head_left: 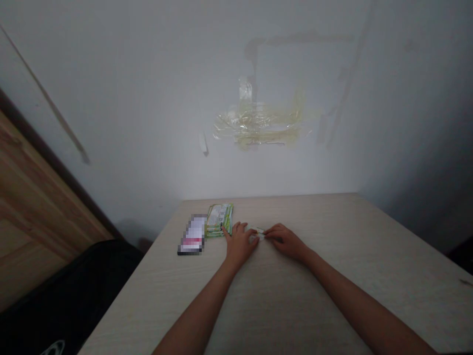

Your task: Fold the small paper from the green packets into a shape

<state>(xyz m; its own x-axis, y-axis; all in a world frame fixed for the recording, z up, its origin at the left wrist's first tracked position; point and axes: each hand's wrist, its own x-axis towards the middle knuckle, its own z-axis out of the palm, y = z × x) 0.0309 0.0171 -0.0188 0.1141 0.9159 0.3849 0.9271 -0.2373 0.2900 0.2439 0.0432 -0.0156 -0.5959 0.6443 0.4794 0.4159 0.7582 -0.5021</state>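
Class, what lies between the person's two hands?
A small pale item, partly hidden, is between the left hand and the right hand, in the head view.

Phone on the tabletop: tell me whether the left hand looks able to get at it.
Likely yes: the left hand is close, and bare tabletop in front of the green packet leaves a way to the phone, though the hand seems busy at a small pale piece.

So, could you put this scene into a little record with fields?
left hand: at the left end of a small pale piece, grip unclear
right hand: pinched at its right end
piece: too small to identify
pack: green and white, left of the piece
phone: left of the pack, screen blurred
table: pale
wall: bears shiny tape
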